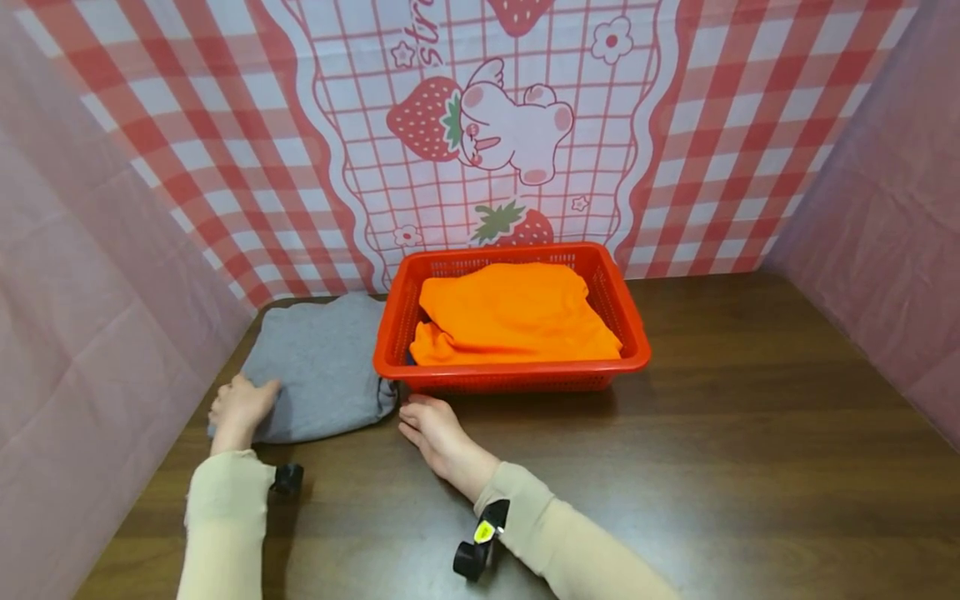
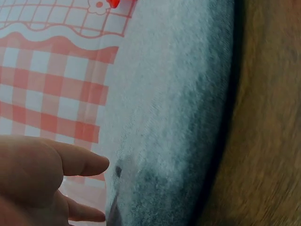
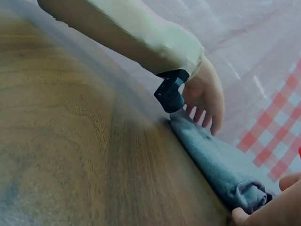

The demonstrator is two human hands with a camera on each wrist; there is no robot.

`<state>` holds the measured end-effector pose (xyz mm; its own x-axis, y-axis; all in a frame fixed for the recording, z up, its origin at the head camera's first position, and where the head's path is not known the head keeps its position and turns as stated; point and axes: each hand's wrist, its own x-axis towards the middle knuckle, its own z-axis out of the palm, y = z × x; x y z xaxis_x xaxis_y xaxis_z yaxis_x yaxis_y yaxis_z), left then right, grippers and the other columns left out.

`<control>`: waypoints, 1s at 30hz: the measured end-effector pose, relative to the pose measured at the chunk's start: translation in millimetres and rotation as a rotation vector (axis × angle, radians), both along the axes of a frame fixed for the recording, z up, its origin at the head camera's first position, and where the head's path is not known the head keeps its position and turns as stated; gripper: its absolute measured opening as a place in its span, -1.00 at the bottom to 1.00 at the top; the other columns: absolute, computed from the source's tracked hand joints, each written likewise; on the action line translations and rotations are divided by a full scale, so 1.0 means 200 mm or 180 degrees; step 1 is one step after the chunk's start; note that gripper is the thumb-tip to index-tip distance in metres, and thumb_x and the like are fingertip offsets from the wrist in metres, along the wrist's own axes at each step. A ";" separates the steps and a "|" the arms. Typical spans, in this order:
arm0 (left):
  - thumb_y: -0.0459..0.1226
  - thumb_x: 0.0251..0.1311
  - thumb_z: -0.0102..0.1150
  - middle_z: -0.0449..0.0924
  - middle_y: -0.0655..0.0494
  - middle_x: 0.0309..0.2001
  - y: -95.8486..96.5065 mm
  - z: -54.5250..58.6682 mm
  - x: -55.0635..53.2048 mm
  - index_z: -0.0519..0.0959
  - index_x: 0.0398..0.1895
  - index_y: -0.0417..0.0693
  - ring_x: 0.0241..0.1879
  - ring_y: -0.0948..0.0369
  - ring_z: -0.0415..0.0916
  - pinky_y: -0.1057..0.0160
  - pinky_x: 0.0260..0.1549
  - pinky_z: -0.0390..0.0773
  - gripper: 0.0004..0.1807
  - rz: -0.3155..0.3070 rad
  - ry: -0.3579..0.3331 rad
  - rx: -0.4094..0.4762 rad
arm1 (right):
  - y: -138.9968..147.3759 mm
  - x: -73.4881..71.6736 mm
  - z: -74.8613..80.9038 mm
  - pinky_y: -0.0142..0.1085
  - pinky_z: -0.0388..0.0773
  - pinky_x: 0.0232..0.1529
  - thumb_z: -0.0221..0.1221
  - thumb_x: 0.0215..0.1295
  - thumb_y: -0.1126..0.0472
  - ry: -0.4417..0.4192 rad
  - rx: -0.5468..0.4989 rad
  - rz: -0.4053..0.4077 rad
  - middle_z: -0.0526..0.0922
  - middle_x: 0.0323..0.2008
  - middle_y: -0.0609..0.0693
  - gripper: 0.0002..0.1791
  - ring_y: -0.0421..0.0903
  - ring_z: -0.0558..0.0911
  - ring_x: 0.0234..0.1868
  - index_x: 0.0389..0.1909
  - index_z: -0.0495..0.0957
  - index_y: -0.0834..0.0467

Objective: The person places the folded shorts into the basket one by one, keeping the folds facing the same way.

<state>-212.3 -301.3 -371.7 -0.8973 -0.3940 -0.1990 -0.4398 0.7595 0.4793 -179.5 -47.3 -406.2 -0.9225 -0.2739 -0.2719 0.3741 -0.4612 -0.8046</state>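
Note:
A folded grey cloth garment [image 1: 318, 367] lies on the table to the left of a red plastic basket [image 1: 637, 350]. My left hand [image 1: 243, 404] is at the garment's front left corner, its fingers extended and touching the cloth; in the left wrist view the thumb and a finger stand apart beside the fabric. By the garment's front right corner, my right hand [image 1: 442, 437] has its fingers fairly straight. In the right wrist view, the right thumb and a finger lie close to the rolled end of the grey garment [image 3: 249, 193]; whether they touch it I cannot tell.
Inside the basket lies a folded orange garment [image 1: 517, 312], with a bit of dark cloth at its left. A checked strawberry-print cloth [image 1: 697, 167] hangs behind the brown wooden table [image 1: 750, 433]. Pink cloth walls [image 1: 97, 250] stand at both sides.

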 end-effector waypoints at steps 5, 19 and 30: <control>-0.03 0.18 -0.22 -0.12 -0.64 0.18 0.00 0.00 0.02 -0.11 0.25 -0.60 0.16 -0.48 -0.09 -0.34 0.04 0.06 -0.16 0.0012 -0.0104 0.0068 | -0.01 -0.01 0.00 0.00 0.14 0.27 -0.13 0.17 0.49 0.0037 0.0060 0.0161 0.07 0.29 0.38 -0.38 0.19 0.15 0.29 0.29 -0.01 0.48; -0.04 0.19 -0.18 -0.05 -0.67 0.14 0.01 0.01 0.01 -0.05 0.20 -0.67 0.10 -0.51 -0.04 -0.30 0.04 0.12 -0.17 -0.0314 0.0051 0.0062 | -0.08 -0.05 0.02 -0.07 0.39 0.10 0.03 0.05 0.49 0.0110 0.0720 0.0395 -0.06 0.36 0.24 -0.16 0.05 0.44 0.06 0.38 -0.08 0.23; -0.04 0.23 -0.21 0.10 -0.65 0.10 -0.01 0.02 0.04 0.06 0.18 -0.67 0.09 -0.43 0.10 -0.22 0.08 0.15 -0.22 -0.0321 0.0134 -0.0086 | -0.07 -0.04 0.01 -0.07 0.43 0.04 0.02 0.06 0.47 0.0133 0.0780 0.0370 0.31 -0.01 0.18 -0.47 -0.04 0.45 -0.20 0.12 0.21 0.35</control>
<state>-204.7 -303.7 -367.0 -0.9401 -0.3058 -0.1508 -0.3402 0.8118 0.4746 -186.5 -61.9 -403.9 -0.9005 -0.3094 -0.3054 0.3772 -0.2067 -0.9028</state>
